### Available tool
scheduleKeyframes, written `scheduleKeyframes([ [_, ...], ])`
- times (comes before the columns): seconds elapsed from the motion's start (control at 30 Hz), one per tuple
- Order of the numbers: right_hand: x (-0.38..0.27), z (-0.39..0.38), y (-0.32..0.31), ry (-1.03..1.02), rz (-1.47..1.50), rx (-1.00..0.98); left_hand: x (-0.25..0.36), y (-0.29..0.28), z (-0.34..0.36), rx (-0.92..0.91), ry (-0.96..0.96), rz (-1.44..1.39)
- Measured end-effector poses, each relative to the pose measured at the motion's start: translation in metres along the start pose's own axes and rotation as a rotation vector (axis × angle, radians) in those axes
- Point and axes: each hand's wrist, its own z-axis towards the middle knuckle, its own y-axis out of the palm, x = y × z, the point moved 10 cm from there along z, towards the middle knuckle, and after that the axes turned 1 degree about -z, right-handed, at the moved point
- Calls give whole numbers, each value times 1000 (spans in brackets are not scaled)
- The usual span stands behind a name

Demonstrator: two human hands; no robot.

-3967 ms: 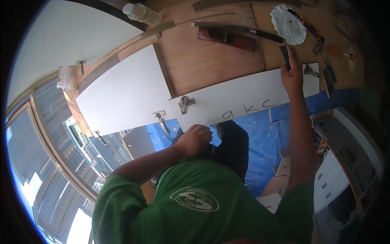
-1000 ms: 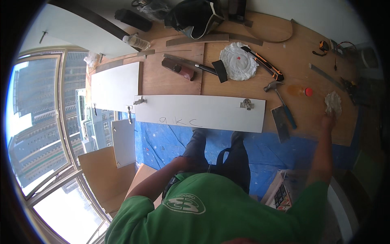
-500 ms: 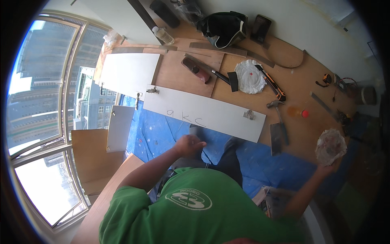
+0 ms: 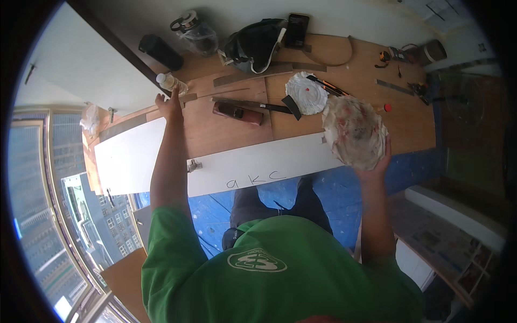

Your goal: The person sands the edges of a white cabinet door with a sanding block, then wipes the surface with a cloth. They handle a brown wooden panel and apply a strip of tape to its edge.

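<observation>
My left hand [image 4: 170, 104] reaches up at the back left, fingers apart, just below a clear plastic bottle [image 4: 168, 82] with a white cap; whether a fingertip touches it I cannot tell. My right hand [image 4: 377, 160] holds up a stained, crumpled pale round pad [image 4: 353, 128] at the right. Left of it lie a white crumpled round pad [image 4: 301, 88], an orange-black utility knife [image 4: 321, 83], a dark scraper [image 4: 291, 106] and a reddish plane-like tool [image 4: 238, 114]. Two white panels [image 4: 125, 156], one lettered and with hinges [image 4: 193, 165], lie along the bench's near edge.
The wooden bench [image 4: 410, 129] also holds a black bag [image 4: 249, 44], phone [image 4: 296, 29], jug [image 4: 195, 37], black cylinder [image 4: 160, 51] and tape measure [image 4: 383, 58]. A leaning white board [image 4: 86, 59] stands left, above windows [image 4: 33, 177]. Blue sheeting [image 4: 210, 210] covers the floor.
My right hand has raised the stained pad from the bench's right end toward the middle. My left hand has moved from over my leg up to the bottle.
</observation>
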Motion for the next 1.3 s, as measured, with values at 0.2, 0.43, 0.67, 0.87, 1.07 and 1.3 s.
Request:
scheduleKeyframes([
  [0.2,122,-17,64,64,52,-14,-23,55,27,8,56,-10],
  [0.43,173,-41,73,94,165,54,-18,63,36,-89,18,173],
  [0.67,147,-74,110,-51,240,-149,43,24,-17,-338,220,-77],
  [0.87,177,-74,93,59,381,-210,128,-23,-143,-692,449,23],
  [1.07,160,-117,96,143,365,-304,189,-74,-264,-953,739,217],
  [1.3,159,-157,73,224,337,-340,235,-87,-404,-1163,1034,395],
])
